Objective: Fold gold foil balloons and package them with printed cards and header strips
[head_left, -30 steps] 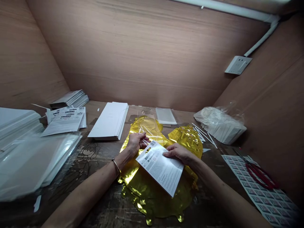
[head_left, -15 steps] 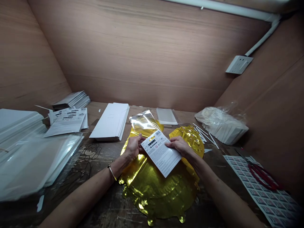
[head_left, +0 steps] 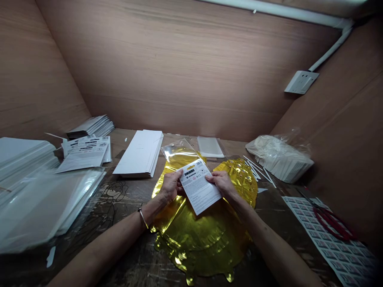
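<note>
A white printed card packet (head_left: pixel 201 191) with a yellow-looking hang hole is held between my two hands, tilted above the foil. My left hand (head_left: pixel 171 185) grips its left edge, thumb on top. At the upper right edge, my right hand (head_left: pixel 222 183) pinches it with the thumb on the printed face. From its top end a clear plastic flap (head_left: pixel 181 149) extends away from me. Beneath lie shiny gold foil balloons (head_left: pixel 206 239), flat on the dark table. The fingers under the packet are partly hidden.
At left are clear plastic bags (head_left: pixel 36 211), printed packets (head_left: pixel 85 153) and a white card stack (head_left: pixel 140 153). White sticks (head_left: pixel 260 171) and a bagged bundle (head_left: pixel 281 157) lie right. Red-handled scissors (head_left: pixel 332 223) rest on a sticker sheet (head_left: pixel 323 235). Wooden walls enclose the table.
The packet has shifted slightly left and away from me and turned a little more upright. My left thumb has moved onto its face, and the clear flap has tipped lower.
</note>
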Tool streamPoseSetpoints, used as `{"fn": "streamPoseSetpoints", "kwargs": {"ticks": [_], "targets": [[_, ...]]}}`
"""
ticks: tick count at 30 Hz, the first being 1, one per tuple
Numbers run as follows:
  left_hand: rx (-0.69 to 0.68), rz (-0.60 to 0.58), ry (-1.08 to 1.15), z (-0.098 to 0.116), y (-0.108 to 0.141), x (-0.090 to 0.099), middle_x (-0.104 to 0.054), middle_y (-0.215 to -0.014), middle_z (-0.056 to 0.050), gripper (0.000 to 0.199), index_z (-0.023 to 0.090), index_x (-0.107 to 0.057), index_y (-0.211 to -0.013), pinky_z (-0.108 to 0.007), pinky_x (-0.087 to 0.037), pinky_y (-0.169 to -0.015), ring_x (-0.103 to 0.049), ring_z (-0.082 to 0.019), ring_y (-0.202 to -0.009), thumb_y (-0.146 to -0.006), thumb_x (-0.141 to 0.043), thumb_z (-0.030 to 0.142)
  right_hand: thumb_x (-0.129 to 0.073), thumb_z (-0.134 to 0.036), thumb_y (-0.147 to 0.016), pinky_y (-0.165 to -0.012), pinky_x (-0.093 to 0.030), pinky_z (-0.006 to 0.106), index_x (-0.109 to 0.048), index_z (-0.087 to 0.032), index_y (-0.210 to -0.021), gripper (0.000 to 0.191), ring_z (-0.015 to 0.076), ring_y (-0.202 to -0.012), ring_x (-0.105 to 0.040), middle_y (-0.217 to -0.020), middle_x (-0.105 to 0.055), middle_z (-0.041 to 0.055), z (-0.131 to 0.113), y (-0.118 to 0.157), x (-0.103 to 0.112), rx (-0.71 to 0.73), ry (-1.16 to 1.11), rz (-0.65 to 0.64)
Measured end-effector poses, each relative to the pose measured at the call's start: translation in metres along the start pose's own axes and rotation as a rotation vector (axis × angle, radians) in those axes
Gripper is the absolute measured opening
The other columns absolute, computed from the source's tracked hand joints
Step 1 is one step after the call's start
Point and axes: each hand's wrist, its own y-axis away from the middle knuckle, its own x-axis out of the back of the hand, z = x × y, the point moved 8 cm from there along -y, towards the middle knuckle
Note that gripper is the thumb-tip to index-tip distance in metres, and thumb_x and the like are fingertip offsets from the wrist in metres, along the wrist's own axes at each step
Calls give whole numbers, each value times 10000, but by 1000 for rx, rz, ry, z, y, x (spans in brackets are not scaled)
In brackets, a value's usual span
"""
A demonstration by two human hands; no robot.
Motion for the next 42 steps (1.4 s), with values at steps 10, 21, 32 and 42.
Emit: {"fn": "streamPoseSetpoints", "kwargs": {"ticks": [10,21,32,42], "targets": [[-111,-31,153,22,-13,-6,-635,-659,-51,70,100,-578,-707,-284,-494,-620,-595,-153,-600,-642,-566,76,-671,-196,-502,-468,-425,244,-352,-108,-1196,769,145,-474,-546,-524,-604,-33,-4,4,-12,15,-239,-18],[55,-112,251,-3,-23,-12,-637,-694,-80,176,64,-558,-803,-280,-511,-597,-597,-149,-567,-651,-521,-16,-622,-191,-536,-472,-419,229,-301,-57,-1236,782,128,-471,-520,-477,-545,-58,-4,-10,-15,93,-89,139],[-96,33,275,57,-33,0,-627,-644,-69,116,64,-573,-749,-312,-506,-618,-594,-149,-569,-669,-524,-4,-641,-330,-614,-349,-451,218,-543,-83,-730,290,107,-430,-539,-608,-571,46,-1,28,-25,-220,-200,-137],[-31,-9,166,5,-12,-21,-634,-729,-100,163,62,-573,-801,-344,-499,-584,-586,-172,-548,-639,-566,44,-523,-111,-730,-367,-473,171,-478,-96,-566,170,68,-365,-502,-430,-535,4,10,21,-46,-243,-560,70]]}}
